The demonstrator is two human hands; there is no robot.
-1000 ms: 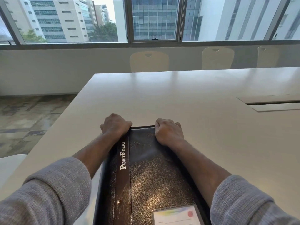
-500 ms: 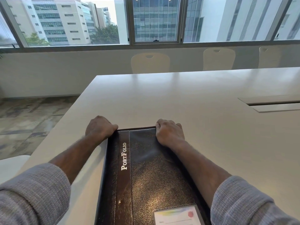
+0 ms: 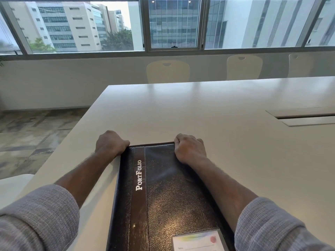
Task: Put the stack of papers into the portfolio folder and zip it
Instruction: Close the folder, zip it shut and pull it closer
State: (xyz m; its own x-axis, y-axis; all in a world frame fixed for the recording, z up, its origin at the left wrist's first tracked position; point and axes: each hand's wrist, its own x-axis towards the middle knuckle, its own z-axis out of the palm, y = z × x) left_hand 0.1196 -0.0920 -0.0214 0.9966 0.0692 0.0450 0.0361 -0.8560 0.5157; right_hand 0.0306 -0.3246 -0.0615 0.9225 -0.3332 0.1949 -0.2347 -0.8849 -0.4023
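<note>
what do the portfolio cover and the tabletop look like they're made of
Portfolio folder: dark leather or faux leather, with a pebbled grain, glossy highlights and a stitched brown strip. Table: a smooth off-white top, probably laminate, whose satin sheen softly reflects the chairs.

One folder [image 3: 168, 196], two hands, three chairs [image 3: 167, 71].

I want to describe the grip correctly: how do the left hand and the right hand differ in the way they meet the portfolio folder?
The left hand sits at the portfolio folder's far left corner, mostly on the table; the right hand lies on the cover at the far right corner. The left forearm runs beside the folder; the right crosses over it. Both hands have curled fingers.
</note>
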